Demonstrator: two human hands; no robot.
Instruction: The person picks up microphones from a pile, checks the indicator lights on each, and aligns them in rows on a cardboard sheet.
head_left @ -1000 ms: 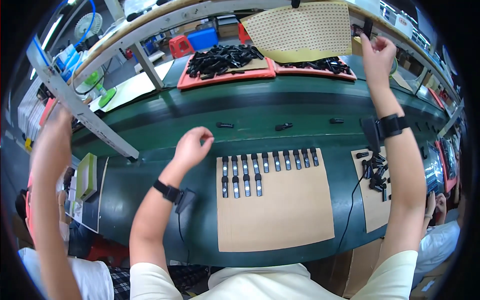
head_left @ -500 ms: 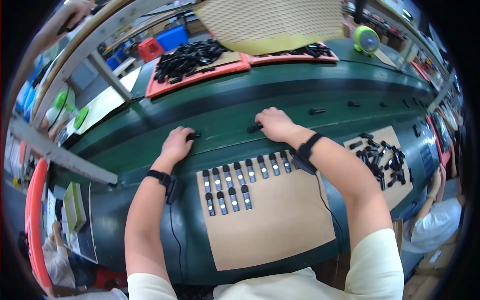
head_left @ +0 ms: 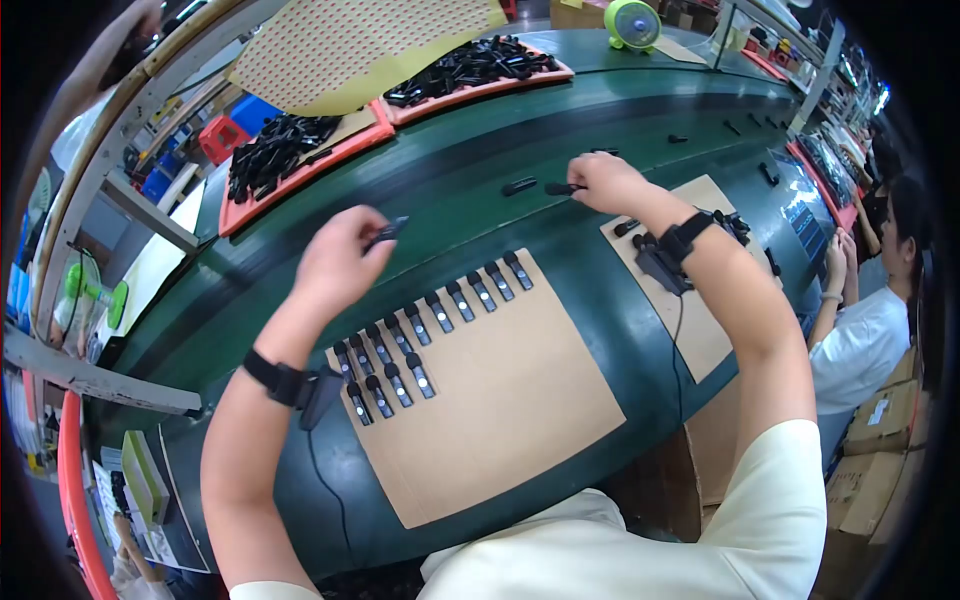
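Note:
My left hand (head_left: pixel 343 258) is closed on a small black clip-on microphone (head_left: pixel 388 233), raised over the dark green bench (head_left: pixel 450 205). Farther right, my right hand (head_left: pixel 608 184) pinches the end of another small microphone with a black foam tip (head_left: pixel 567 188). Beside that one, a loose black microphone (head_left: pixel 520 186) lies on the green surface. Below my hands, a brown cardboard sheet (head_left: pixel 490 400) bears two rows of grey microphones (head_left: pixel 437 310) with black foam caps, the back row longer than the front one.
A second cardboard sheet (head_left: pixel 697 335) at the right holds a pile of microphones, partly behind my right forearm. Red trays (head_left: pixel 375 135) of black parts stand at the back under a yellow patterned sheet (head_left: pixel 365 55). A green fan (head_left: pixel 632 25) is beyond. A co-worker (head_left: pixel 865 320) sits at the right.
My view has turned to the right. My left hand has lifted off the bench with a microphone in it. My right hand has reached farther right along the bench.

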